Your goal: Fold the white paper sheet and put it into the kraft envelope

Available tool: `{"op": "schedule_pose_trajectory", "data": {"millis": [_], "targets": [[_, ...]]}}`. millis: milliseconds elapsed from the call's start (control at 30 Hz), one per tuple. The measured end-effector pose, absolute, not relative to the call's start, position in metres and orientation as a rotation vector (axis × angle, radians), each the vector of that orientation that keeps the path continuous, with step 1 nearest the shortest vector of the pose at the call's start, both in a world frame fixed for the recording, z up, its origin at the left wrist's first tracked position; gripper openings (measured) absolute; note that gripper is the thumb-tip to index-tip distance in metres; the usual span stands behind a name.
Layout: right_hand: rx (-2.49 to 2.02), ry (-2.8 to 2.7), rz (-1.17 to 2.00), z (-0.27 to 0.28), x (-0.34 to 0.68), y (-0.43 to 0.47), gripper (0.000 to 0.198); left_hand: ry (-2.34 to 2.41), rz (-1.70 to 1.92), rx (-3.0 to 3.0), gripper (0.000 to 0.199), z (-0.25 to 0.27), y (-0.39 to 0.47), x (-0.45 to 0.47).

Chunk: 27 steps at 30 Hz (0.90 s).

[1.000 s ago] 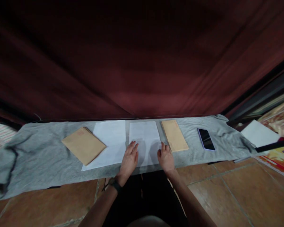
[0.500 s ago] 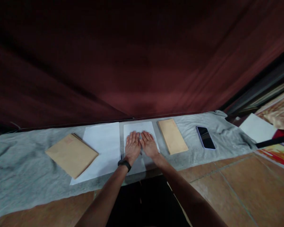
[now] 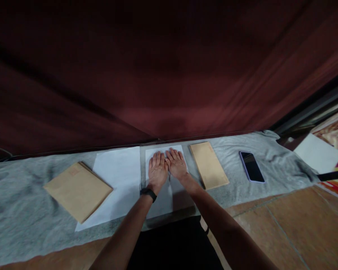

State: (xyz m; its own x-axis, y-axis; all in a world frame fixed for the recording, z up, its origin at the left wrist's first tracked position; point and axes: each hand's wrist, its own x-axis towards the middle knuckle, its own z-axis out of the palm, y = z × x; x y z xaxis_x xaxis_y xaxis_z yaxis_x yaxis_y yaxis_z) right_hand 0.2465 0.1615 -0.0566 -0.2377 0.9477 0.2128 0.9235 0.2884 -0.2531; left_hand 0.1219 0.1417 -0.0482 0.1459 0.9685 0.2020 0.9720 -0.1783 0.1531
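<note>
Both palms lie flat on a white sheet of paper [image 3: 160,204] directly in front of me. My left hand [image 3: 158,170] has its fingers stretched out toward the far edge, and a black band circles its wrist. Close beside it, thumbs nearly meeting, my right hand [image 3: 176,165] also rests open on the paper. To the left lies a larger white paper [image 3: 119,172], partly covered by a stack of brown envelopes [image 3: 78,191] set at an angle. Right of my hands is another stack of narrow brown envelopes [image 3: 209,165].
Everything lies on a grey cloth [image 3: 25,210]. A phone in a purple case [image 3: 252,167] sits at the right. Behind the cloth rises a dark red surface [image 3: 169,93]. Tiled floor [image 3: 287,225] shows in front, and a white sheet [image 3: 317,153] lies at the far right.
Both hands have slid slightly farther up the paper, still flat. The view has shifted a little closer; the envelopes, papers and phone keep their places on the cloth.
</note>
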Motion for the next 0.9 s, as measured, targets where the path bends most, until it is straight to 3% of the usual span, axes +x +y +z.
{"op": "schedule_pose_trajectory", "data": {"millis": [633, 900], "targets": [[-1.911, -2.065, 0.057, -0.054, 0.275, 0.16, 0.058, -2.18, -0.568, -2.195, 0.06, -0.058, 0.147, 0.1], [-1.654, -2.198, 0.13, -0.048, 0.258, 0.072, 0.058, -2.002, -0.64, -2.364, 0.058, -0.038, 0.109, 0.105]]}}
